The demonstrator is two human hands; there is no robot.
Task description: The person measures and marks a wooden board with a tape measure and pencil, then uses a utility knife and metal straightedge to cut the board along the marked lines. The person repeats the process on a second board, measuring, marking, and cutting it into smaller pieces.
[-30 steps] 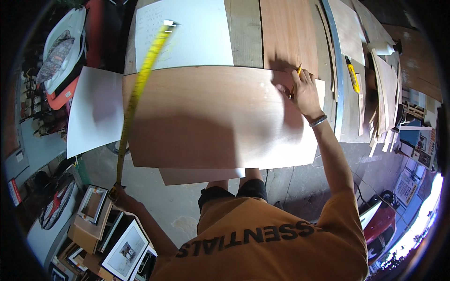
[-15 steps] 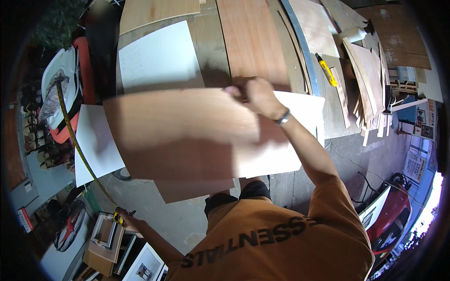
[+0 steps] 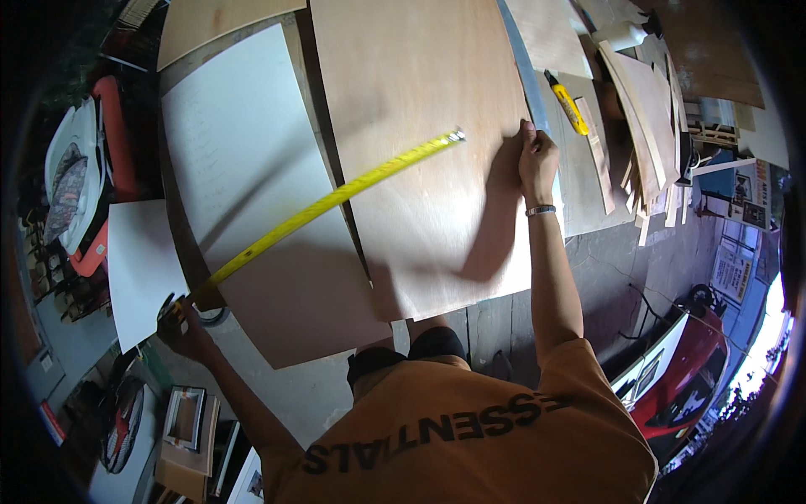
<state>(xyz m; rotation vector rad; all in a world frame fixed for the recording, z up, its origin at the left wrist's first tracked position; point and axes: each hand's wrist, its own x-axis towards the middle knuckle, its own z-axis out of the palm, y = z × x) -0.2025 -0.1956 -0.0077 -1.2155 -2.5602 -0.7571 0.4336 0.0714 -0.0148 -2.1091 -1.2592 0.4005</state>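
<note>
At the left, my left hand (image 3: 186,338) is closed around the case of a tape measure (image 3: 172,312). Its yellow blade (image 3: 336,198) stretches up and to the right, over a white sheet with faint handwriting (image 3: 239,126), and its tip hangs over a thin plywood sheet (image 3: 420,210). My right hand (image 3: 537,160) pinches the right edge of that plywood, thumb on top. The plywood lies lengthwise on the bench, with its near end towards my body. Hand and tape cast shadows on the sheets.
Right of the plywood runs a blue-grey metal straightedge (image 3: 527,67). Beyond it lie a yellow utility knife (image 3: 567,104), thin wood strips (image 3: 634,118) and a white bottle (image 3: 621,35). Picture frames (image 3: 185,416) and a fan (image 3: 123,424) stand at lower left; a red vehicle (image 3: 684,370) at right.
The plywood has turned from crosswise to lengthwise. My right hand has shifted to its right edge. My left hand has risen with the tape measure, whose blade now swings across the sheets.
</note>
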